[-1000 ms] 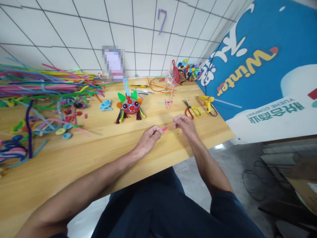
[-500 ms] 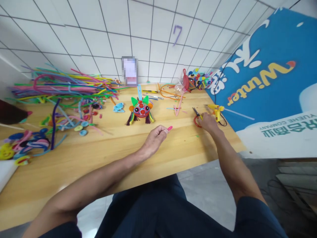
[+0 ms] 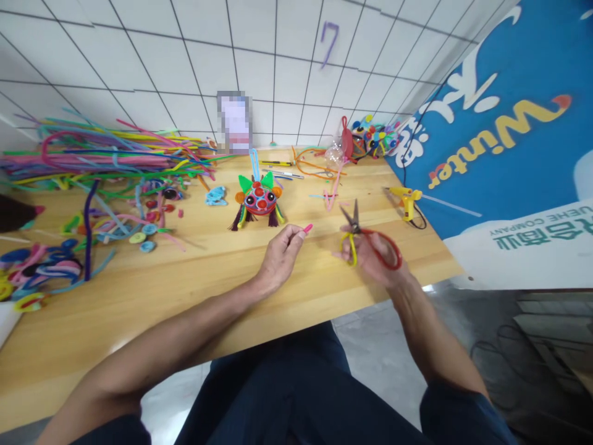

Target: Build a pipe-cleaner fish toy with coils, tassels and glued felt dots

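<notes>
Between the fingertips of my left hand (image 3: 280, 252) is a short pink piece (image 3: 308, 228), which looks like a bit of pipe cleaner. My right hand (image 3: 377, 259), a little blurred, holds scissors (image 3: 356, 228) with one red and one yellow handle loop. Their blades are spread and point up toward the wall, to the right of the pink piece and apart from it. Beyond my left hand sits a colourful animal-head ornament (image 3: 258, 198) with green ears, dark eyes, tassels and a light blue loop on top.
Many pipe cleaners (image 3: 115, 154) lie heaped at the back left, with loose craft parts (image 3: 148, 230) before them. A yellow glue gun (image 3: 407, 201) rests at the right. A phone (image 3: 235, 122) leans on the tiled wall; finished ornaments (image 3: 377, 137) are at the back right.
My right hand has lifted the scissors off the table and brought them left and nearer; the blades now stand apart. My left hand keeps the pink piece. The view has shifted slightly.
</notes>
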The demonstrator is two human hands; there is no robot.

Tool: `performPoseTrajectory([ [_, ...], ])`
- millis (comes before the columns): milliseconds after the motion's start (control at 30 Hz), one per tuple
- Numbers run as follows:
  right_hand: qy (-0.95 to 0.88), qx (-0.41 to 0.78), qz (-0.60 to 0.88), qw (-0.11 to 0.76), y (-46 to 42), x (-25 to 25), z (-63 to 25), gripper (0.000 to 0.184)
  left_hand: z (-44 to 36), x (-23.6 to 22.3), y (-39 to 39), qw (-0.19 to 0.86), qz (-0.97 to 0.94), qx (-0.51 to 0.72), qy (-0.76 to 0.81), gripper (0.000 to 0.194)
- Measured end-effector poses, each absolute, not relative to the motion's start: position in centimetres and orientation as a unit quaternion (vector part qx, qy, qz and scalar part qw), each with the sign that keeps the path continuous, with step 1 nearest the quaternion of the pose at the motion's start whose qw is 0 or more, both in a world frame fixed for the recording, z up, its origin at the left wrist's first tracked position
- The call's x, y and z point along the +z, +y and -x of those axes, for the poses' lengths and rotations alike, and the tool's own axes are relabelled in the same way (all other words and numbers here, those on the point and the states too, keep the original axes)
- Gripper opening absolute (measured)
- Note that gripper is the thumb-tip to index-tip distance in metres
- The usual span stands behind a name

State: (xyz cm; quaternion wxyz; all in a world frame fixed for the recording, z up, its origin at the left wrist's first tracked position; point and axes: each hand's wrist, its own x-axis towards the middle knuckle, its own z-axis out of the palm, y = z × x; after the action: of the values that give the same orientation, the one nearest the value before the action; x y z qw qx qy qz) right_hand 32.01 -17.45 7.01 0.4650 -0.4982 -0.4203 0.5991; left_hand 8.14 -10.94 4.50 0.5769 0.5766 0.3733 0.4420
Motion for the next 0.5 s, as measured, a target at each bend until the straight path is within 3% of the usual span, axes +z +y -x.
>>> performPoseTrajectory([
  [167, -0.42, 0.708, 0.392, 0.412, -20.1, 6.5, -26.6, 0.07, -8.0, 4.5, -10.7, 0.542, -0.597, 0.45, 0.384, 0.018],
  [500, -0.419, 0.67, 0.425, 0.443, -18.1, 6.7, -25.2, 0.054, -7.9, 4.4, -11.1, 0.518, -0.622, 0.447, 0.38, 0.014],
])
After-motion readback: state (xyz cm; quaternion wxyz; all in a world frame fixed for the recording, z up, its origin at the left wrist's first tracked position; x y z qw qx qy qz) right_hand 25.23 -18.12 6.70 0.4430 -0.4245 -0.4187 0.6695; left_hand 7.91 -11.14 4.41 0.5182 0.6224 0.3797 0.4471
